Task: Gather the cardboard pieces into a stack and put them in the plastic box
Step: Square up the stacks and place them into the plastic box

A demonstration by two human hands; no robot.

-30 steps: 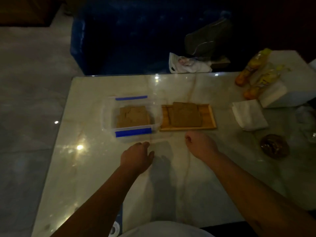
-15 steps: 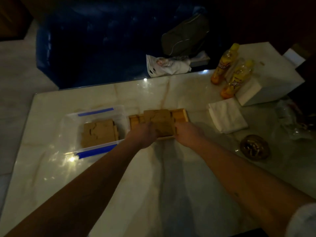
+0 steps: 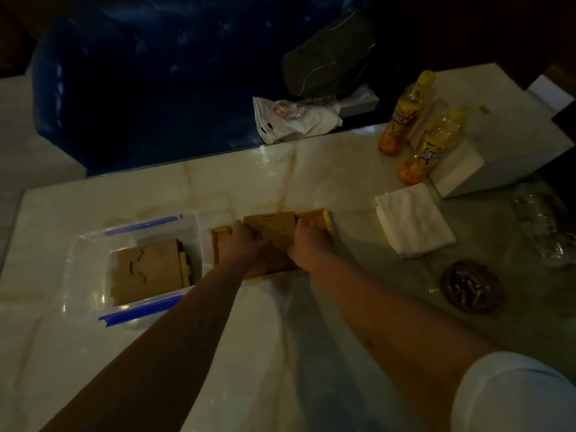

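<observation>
A clear plastic box (image 3: 90, 244) with blue clips stands on the marble table at the left and holds several brown cardboard pieces (image 3: 149, 269). To its right lies a shallow wooden tray (image 3: 324, 218) with a stack of cardboard pieces (image 3: 271, 226) in it. My left hand (image 3: 241, 241) presses on the stack's left side and my right hand (image 3: 308, 240) on its right side, squeezing the pieces between them. The near part of the stack is hidden by my hands.
Folded white napkins (image 3: 411, 222) lie right of the tray, a dark ashtray (image 3: 472, 286) in front of them. Two yellow bottles (image 3: 420, 135) and a white block (image 3: 498, 129) stand at the back right. Crumpled clear plastic (image 3: 542, 229) lies at the far right. A blue sofa (image 3: 140, 73) is behind the table.
Both hands moved from the bare table in front of the tray up onto the cardboard stack and closed in on its two sides. My head leaned closer and turned right.
</observation>
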